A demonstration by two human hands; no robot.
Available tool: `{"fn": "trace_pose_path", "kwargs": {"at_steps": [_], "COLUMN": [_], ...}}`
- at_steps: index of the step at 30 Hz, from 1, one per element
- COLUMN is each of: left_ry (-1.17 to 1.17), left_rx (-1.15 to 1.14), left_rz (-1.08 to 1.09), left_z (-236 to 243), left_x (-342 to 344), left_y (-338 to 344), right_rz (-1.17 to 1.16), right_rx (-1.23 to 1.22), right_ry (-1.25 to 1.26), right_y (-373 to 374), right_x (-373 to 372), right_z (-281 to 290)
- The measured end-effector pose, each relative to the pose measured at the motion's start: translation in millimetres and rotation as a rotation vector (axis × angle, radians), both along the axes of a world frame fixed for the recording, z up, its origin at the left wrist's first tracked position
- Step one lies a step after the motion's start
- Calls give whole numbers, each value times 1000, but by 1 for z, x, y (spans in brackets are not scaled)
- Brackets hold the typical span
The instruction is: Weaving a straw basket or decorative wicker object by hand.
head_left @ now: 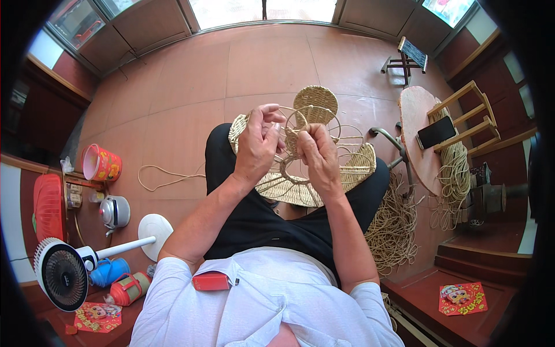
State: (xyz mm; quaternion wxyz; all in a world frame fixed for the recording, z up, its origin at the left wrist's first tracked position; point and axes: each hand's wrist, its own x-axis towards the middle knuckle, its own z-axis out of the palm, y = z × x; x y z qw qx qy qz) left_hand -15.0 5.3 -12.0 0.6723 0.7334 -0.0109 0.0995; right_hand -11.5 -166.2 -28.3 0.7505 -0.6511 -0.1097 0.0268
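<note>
A round frame of thin, pale rods point(283, 163), partly woven with straw cord, rests across my lap. My left hand point(260, 136) is at the frame's far left side with bent fingers, and a thin cord loop point(295, 110) meets its fingertips. Opposite it, my right hand point(319, 153) pinches the cord close to the rods, thumb against forefinger. Between my knees curves a woven straw band point(286, 191), tied to the rods. A round woven disc point(315, 103) stands beyond my hands. My fingers hide the exact spot of the pinch.
Heaped straw cord point(393, 225) lies right of my knee, and a coil point(455, 173) hangs by a pink board point(417, 127) with a phone point(436, 133). On the left are a red bucket point(103, 163), kettle point(115, 211) and fan point(60, 274). A folding stool point(407, 59) stands far right.
</note>
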Motion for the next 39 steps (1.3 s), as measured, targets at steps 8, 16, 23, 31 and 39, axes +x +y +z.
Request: {"fn": "trace_pose_path", "kwargs": {"at_steps": [8,16,23,31,39], "left_ry": [-701,-664,-643,-635,-565], "left_rx": [888,824,742,763,731], "left_rz": [58,-30,54,80,60], "left_z": [-13,-7,-12,-15,-11], "left_x": [6,18,24,17,11], "left_y": [-6,-10,-22,-33,-35], "right_rz": [45,1,-155,-154,99], "right_rx": [-44,45,3,-473,-143], "right_ry": [67,-11,-329,-181,72], "right_y": [-66,-105,-95,-84,-63], "right_x": [-12,3,5,19,45], "right_z": [3,50,101,32,24]}}
